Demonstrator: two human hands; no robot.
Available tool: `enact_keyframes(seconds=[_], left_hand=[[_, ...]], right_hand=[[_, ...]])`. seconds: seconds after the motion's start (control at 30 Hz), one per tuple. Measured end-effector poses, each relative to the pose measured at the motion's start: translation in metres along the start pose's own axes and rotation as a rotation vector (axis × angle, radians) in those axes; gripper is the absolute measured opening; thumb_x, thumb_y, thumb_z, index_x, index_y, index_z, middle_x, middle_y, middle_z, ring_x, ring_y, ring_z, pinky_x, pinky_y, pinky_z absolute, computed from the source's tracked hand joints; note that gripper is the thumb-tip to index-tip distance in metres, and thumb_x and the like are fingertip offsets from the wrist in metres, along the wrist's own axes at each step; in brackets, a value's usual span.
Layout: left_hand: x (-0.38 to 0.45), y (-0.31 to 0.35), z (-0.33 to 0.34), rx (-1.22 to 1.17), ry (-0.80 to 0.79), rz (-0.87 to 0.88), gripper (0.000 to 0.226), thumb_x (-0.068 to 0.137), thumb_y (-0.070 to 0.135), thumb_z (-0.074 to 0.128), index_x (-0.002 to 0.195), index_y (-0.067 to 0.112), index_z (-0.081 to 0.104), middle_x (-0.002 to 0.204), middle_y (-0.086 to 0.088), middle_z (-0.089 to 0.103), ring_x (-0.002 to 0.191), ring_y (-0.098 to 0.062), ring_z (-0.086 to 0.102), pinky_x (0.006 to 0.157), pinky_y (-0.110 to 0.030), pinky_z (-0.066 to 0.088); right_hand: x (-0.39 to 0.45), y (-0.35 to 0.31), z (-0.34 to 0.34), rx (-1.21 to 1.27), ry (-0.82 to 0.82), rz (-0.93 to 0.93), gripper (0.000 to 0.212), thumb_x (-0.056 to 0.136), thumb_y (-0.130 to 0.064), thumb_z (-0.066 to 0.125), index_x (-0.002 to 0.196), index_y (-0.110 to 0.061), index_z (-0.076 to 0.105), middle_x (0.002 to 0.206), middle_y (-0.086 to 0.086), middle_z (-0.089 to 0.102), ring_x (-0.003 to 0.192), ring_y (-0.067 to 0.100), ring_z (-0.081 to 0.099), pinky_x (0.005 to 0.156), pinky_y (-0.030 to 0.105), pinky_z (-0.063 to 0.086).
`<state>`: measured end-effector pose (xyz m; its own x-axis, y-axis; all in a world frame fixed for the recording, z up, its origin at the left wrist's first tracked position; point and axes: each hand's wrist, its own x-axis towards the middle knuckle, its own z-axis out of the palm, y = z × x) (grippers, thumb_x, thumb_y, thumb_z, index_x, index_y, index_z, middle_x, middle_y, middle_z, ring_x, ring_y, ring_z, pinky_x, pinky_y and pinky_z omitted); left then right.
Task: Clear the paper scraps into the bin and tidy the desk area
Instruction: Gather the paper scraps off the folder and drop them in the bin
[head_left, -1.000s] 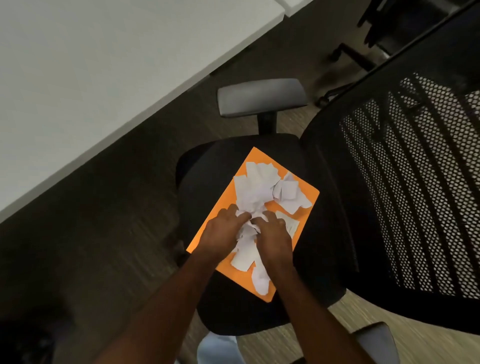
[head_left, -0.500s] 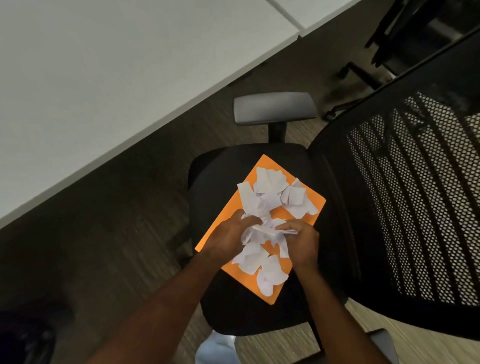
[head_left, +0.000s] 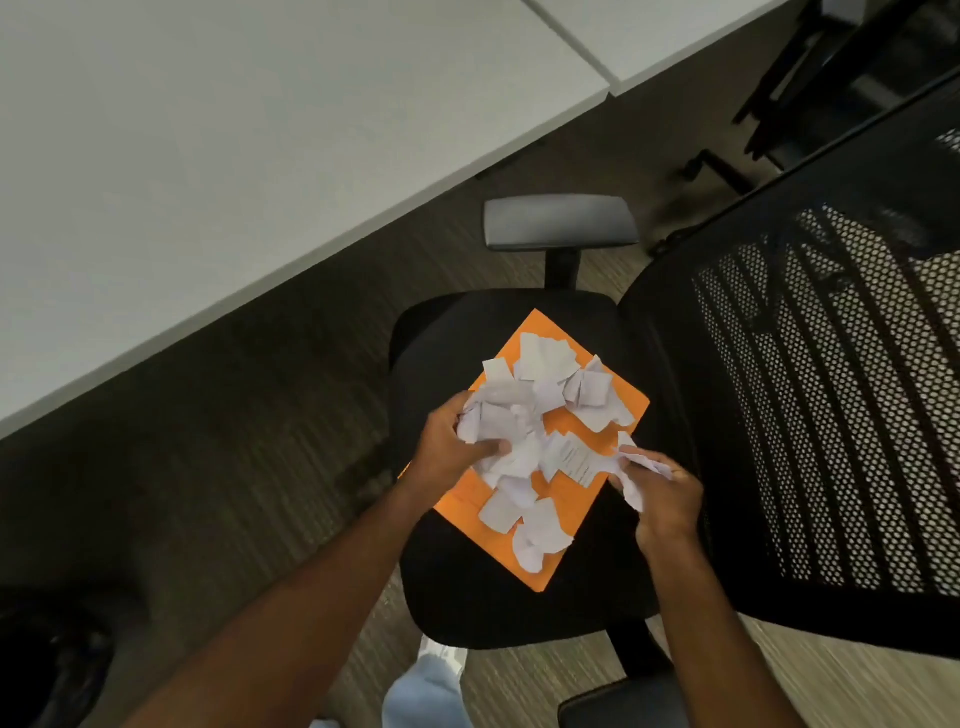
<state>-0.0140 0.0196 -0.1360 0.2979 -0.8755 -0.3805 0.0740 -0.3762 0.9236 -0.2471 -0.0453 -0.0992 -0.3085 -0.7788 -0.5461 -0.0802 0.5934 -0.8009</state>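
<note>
My left hand (head_left: 449, 449) is clenched on a wad of paper scraps (head_left: 524, 415), my right hand (head_left: 662, 493) pinching a few. They look featherlight and crumple easily; the rest lie loose on the orange folder (head_left: 467, 493) atop the chair seat (head_left: 467, 597).

White torn paper scraps (head_left: 545, 374) are heaped loosely on an orange folder (head_left: 618, 410) laid flat and askew on a black chair seat (head_left: 452, 332), some crumpled, some printed.
</note>
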Motion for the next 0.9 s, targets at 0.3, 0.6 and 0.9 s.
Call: enact_keyframes(seconds=[0.3,0.6,0.9], left_hand=[[-0.020,0.032,-0.011,-0.515,0.035,-0.118,0.068,0.064,0.021,0.090,0.126,0.023,0.062,0.123,-0.008,0.070,0.114,-0.030,0.067,0.094,-0.056,0.055],[-0.070,0.015,-0.107,-0.554,0.256,-0.133,0.050,0.075,-0.010,0.077,0.112,0.021,0.066,0.106,-0.005,0.076,0.103,-0.026,0.071,0.085,-0.044,0.060],[-0.133,-0.034,-0.240,-0.571,0.550,-0.141,0.052,0.073,-0.008,0.080,0.110,0.025,0.063,0.097,0.006,0.076,0.092,-0.013,0.073,0.071,-0.032,0.062]], right_hand=[[-0.024,-0.011,0.018,0.072,-0.061,0.077,0.014,0.084,0.005,0.070,0.085,-0.009,0.071,0.097,0.012,0.074,0.089,0.025,0.072,0.062,0.027,0.057],[-0.086,-0.016,0.098,-0.037,-0.228,0.068,0.029,0.081,-0.001,0.076,0.108,-0.011,0.072,0.103,0.004,0.074,0.091,0.023,0.072,0.074,0.039,0.061],[-0.182,0.007,0.227,-0.239,-0.625,-0.072,0.015,0.083,0.005,0.072,0.078,-0.009,0.074,0.085,0.013,0.073,0.075,0.024,0.070,0.058,0.023,0.056]])
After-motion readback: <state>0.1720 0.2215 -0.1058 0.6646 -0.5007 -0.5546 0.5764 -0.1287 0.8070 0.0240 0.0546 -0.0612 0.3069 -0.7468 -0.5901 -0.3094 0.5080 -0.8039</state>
